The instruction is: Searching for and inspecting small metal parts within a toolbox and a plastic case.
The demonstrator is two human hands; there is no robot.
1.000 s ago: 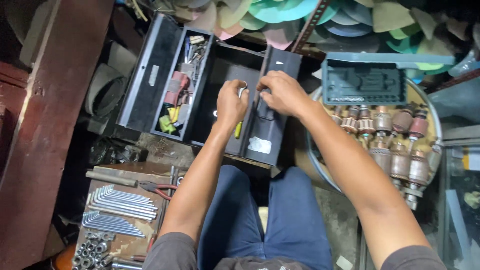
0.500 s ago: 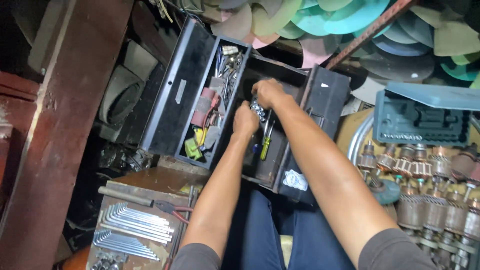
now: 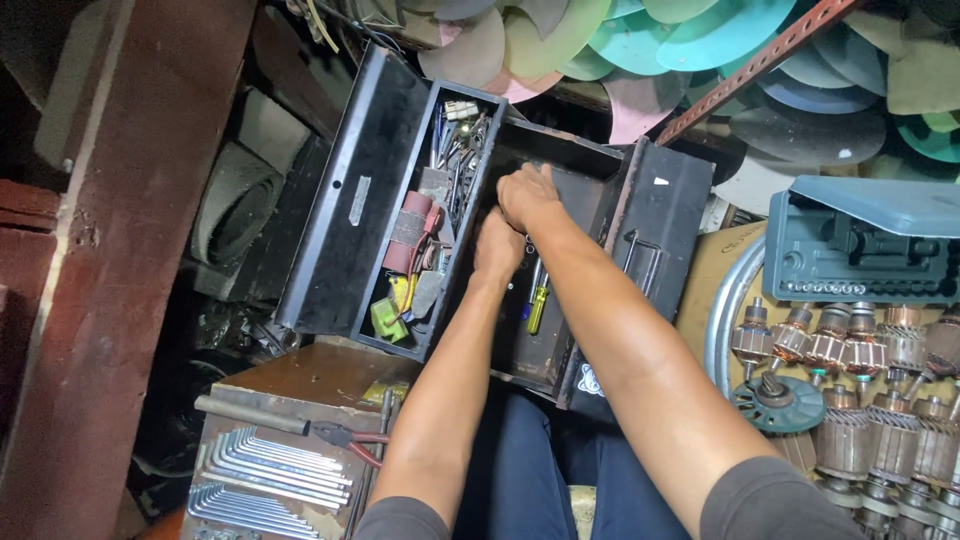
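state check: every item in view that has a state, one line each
toolbox: open, lids folded out both sides
socket case: lid open
left hand: inside the toolbox, grip hidden
right hand: inside the toolbox, fingers curled, hold unclear
screwdriver: lying loose in the toolbox
pliers: lying on the metal table

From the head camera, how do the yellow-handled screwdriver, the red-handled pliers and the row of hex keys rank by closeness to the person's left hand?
Measured from the left hand inside the black toolbox:
1. Yellow-handled screwdriver, just below the hand, in the box.
2. Red-handled pliers, lower left, on the rusty box top.
3. Hex keys, farther lower left, beyond the pliers.
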